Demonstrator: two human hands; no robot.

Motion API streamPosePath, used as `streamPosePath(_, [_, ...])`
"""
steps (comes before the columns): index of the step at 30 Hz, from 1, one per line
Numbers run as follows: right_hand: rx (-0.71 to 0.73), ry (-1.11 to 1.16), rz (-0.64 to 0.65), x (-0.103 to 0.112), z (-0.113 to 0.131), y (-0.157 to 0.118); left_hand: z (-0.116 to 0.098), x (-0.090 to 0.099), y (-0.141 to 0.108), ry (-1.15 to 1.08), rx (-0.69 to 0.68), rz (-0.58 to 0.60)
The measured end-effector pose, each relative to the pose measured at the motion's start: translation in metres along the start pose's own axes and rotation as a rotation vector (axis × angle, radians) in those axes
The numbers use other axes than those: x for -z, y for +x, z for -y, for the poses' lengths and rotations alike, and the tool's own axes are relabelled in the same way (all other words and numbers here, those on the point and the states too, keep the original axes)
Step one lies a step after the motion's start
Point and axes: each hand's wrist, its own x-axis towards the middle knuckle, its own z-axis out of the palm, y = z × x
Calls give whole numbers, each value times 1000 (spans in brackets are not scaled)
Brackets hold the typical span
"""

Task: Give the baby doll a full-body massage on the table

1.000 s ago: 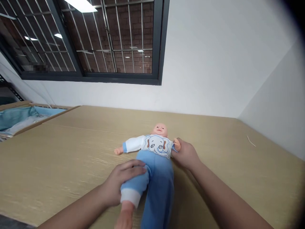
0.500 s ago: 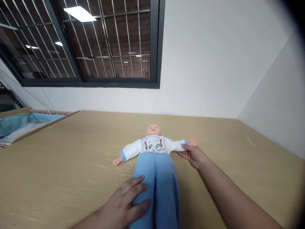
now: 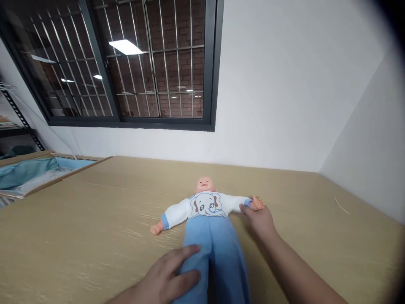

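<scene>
Tan, faintly wrinkled table (image 3: 95, 236) below the white wall (image 3: 268, 84) bears the smiling doll (image 3: 205, 185), face up, its head toward the wall and its long axis running toward the camera, lower legs cut off. Over blue trousers (image 3: 221, 249) it wears a white elephant top (image 3: 207, 204); the left hand (image 3: 161, 274) rests there, grip wide, while the right hand (image 3: 263, 221) grips a cuff (image 3: 247, 202), some fingers hidden.

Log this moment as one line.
left hand: resting on blue trousers | right hand: at cuff of doll's sleeve | doll: face up, arms spread | surface: tan
</scene>
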Motion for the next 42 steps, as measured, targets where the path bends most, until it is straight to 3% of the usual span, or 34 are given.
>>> streamPosePath(4, [99,-103,52,-3,26,-13,3,11,6,-160,38,56])
streamPosePath(10, [375,-499,356,-7,52,-26,10,13,31,-291,104,100])
streamPosePath(17, [457,-791,506,-13,70,-30,28,-6,53,-397,117,60])
streamPosePath(23, [458,-826,503,-12,73,-32,28,-8,57,-390,126,78])
streamPosePath(26, [379,-770,478,-7,72,-28,23,-2,55,-399,104,80])
streamPosePath(30, [163,-558,477,5,62,-16,13,8,42,-347,74,104])
streamPosePath(34, [-39,-200,452,17,30,1,0,15,20,-198,8,120])
streamPosePath(37, [-257,201,430,26,-1,10,-13,17,8,-110,-55,138])
streamPosePath(42, [-580,508,505,40,-27,16,-30,14,3,21,-76,212])
